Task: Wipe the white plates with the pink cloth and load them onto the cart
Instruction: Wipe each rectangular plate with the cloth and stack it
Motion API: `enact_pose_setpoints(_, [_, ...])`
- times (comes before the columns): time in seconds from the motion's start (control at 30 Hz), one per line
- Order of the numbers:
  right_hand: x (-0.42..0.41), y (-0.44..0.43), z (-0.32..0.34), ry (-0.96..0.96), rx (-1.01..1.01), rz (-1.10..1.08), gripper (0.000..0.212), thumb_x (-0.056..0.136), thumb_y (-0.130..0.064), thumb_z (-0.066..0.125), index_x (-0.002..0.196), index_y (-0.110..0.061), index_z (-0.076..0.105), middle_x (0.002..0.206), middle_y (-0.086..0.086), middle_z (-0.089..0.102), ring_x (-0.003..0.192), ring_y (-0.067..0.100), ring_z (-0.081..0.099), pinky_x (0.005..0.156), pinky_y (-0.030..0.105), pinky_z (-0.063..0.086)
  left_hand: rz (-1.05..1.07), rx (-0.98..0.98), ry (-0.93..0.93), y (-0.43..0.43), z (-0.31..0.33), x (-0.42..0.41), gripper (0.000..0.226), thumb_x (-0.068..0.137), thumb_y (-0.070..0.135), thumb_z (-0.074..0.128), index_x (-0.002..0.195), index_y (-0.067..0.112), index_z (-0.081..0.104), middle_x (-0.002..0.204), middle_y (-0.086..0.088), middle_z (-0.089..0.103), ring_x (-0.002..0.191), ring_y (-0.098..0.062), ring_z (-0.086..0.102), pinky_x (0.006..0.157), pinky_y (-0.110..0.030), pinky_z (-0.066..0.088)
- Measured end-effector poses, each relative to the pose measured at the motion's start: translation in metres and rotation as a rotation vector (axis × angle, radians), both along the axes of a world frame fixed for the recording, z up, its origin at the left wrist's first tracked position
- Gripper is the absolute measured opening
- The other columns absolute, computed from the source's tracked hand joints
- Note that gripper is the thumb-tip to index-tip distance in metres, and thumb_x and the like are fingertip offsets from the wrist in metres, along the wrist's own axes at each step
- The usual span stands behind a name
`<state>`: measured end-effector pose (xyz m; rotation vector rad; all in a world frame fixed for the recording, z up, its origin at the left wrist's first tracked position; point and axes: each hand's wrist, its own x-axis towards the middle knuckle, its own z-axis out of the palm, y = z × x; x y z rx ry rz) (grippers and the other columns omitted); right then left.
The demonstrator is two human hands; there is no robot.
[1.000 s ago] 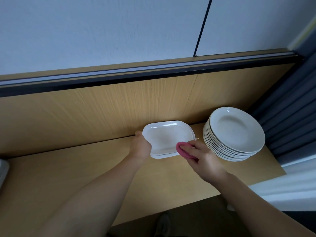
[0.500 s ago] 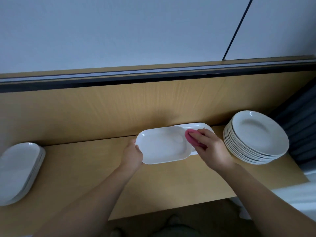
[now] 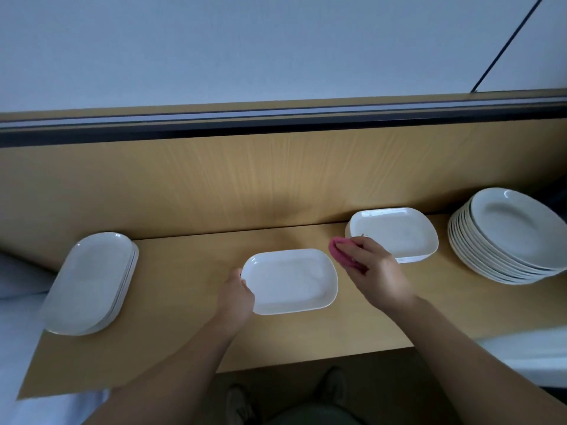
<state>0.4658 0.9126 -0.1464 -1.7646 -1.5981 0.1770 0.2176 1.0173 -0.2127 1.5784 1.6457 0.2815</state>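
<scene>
We've pulled 1 plate [image 3: 291, 280] off its stack [image 3: 395, 234], left hand [image 3: 236, 297] gripping it; right hand [image 3: 377, 274] clutches the cloth [image 3: 340, 251]; loading likely next.

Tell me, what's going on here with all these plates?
A person works at a wooden counter. The left hand grips a white rectangular plate by its left edge; the right hand holds a pink cloth at the plate's right end. Other stacks wait: rectangular plates and round plates on the right, oval plates on the left.
</scene>
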Motion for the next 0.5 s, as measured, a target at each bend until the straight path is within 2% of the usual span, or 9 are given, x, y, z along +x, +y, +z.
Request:
enact_pose_setpoints(0.17, [-0.015,0.003,-0.001,0.004,-0.012,0.012,0.027,0.09,-0.019,0.066,0.116,-0.014,0.071,0.103,0.001,0.065,0.085,-0.001,0.048,0.078,0.007,0.038,0.014,-0.028,0.014,0.004,-0.01,-0.005,0.028,0.097,0.01,0.035,0.123,0.013,0.048,0.104,-0.006,0.057,0.092,-0.023,0.055,0.075,-0.034,0.046])
enact_pose_setpoints(0.27, [-0.021,0.005,0.001,-0.008,-0.02,0.023,0.027,0.091,-0.024,0.062,0.114,-0.012,0.071,0.1,0.003,0.065,0.084,0.006,0.052,0.076,0.005,0.038,0.009,-0.028,0.04,0.005,-0.013,-0.004,0.029,0.096,0.008,0.037,0.123,0.012,0.048,0.101,-0.005,0.056,0.091,-0.023,0.055,0.071,-0.032,0.042])
enact_pose_setpoints(0.33, [-0.023,0.006,0.0,-0.008,-0.029,0.04,0.027,0.091,-0.025,0.061,0.114,-0.013,0.071,0.098,0.003,0.065,0.083,0.013,0.057,0.074,0.013,0.045,0.002,-0.019,0.048,0.004,-0.015,-0.004,0.029,0.096,0.008,0.037,0.123,0.012,0.048,0.102,-0.006,0.057,0.09,-0.023,0.055,0.07,-0.031,0.04])
enact_pose_setpoints(0.4, [-0.024,0.008,-0.002,-0.009,-0.045,0.052,0.026,0.092,-0.024,0.062,0.114,-0.014,0.071,0.099,0.002,0.065,0.083,0.016,0.058,0.079,0.025,0.05,0.002,0.0,0.049,0.004,-0.016,-0.004,0.028,0.097,0.01,0.037,0.123,0.012,0.049,0.101,-0.006,0.059,0.088,-0.023,0.056,0.071,-0.031,0.042])
enact_pose_setpoints(0.5, [-0.025,0.01,-0.006,-0.013,-0.06,0.043,0.023,0.09,-0.017,0.068,0.113,-0.015,0.071,0.097,-0.002,0.064,0.081,0.011,0.055,0.088,0.041,0.05,-0.021,0.063,0.076,0.004,-0.018,-0.004,0.027,0.098,0.014,0.038,0.119,0.013,0.054,0.097,-0.005,0.061,0.087,-0.022,0.059,0.075,-0.034,0.05])
